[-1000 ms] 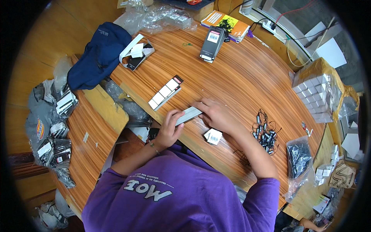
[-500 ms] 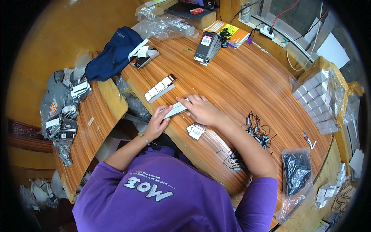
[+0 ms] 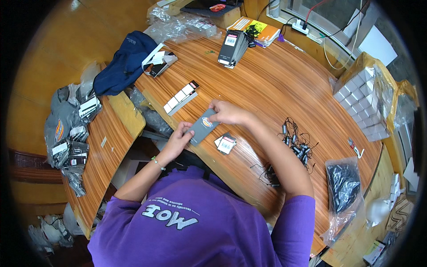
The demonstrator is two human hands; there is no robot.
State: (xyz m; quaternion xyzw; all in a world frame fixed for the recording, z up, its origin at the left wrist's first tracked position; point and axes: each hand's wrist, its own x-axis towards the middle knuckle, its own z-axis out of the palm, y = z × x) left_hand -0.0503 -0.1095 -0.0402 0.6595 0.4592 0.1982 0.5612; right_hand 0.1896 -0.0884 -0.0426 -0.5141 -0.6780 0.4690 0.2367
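Note:
Both of my hands are closed on a long dark grey hang tag [image 3: 201, 132] with a small coloured logo. My left hand [image 3: 179, 137] pinches its near lower end, and my right hand [image 3: 227, 112] grips its upper end. Just beyond them lies a row of white stickers on dark cards [image 3: 180, 99], fanned beside grey edges. Close to the tag, on the near side, rests a small pile of cards with a white label [image 3: 226, 144] on top. A tangle of black tag strings [image 3: 297, 143] lies to the right, partly behind my right forearm.
A fanned stack of dark tags [image 3: 232, 49] stands at the back. At right are wrapped white boxes [image 3: 360, 98], small snips [image 3: 353, 147] and a clear bag of black strings [image 3: 342, 189]. A navy cloth [image 3: 122, 66] and bagged tags [image 3: 73, 133] lie left.
The grey tag was tilted, showing mostly its pale narrow side; now its logo face shows. My right hand has shifted to its upper end, and the left grips the lower end.

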